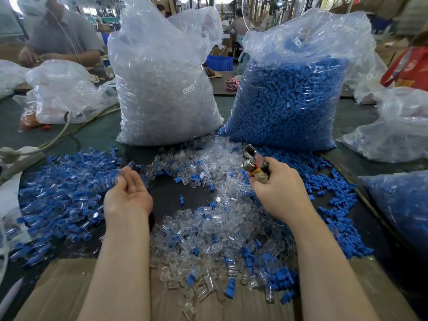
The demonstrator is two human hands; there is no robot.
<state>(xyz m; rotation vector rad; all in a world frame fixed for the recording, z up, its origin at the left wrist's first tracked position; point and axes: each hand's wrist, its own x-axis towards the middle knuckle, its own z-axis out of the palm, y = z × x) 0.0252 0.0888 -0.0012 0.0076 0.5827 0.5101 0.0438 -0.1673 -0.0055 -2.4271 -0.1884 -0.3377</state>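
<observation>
Head view: what lay at the far left?
– A wide drift of joined pieces [64, 193], clear caps with blue plugs pushed in, lay loose on the dark tabletop [171, 191].

And the left hand?
– The left hand [127, 195] hung palm up at that drift's edge. Its fingers were relaxed and nearly straight, gripping nothing that showed. A blur at the fingertips could not be read.

What was in the middle?
– A heap of clear caps [208, 228] ran from between the forearms up towards the bags. They looked light, hard and slick, likely to skid or scatter. Pinching one by its flat sides would probably hold it best.

And to the right?
– The right hand [275, 188] had its fingers curled tightly round a metal tool [253, 163], above the clear heap. The chrome head stuck up past the knuckles, and a brass-coloured part sat inside the grip. It seemed rigid and far heavier than the plastic, so a full grip round the body, as shown, suited it. Past it lay loose blue plugs [335, 205], tiny and light, best taken by the wider end.

What of the surface and the room?
– A sheet of cardboard [69, 293] covered the near edge of the tabletop. Behind the heaps stood a tall bag of clear parts [162, 66] with a small label [188, 89], and to its right a bag of blue parts [289, 100]. Another person [62, 31] sat working at the back left of a crowded workshop.
</observation>
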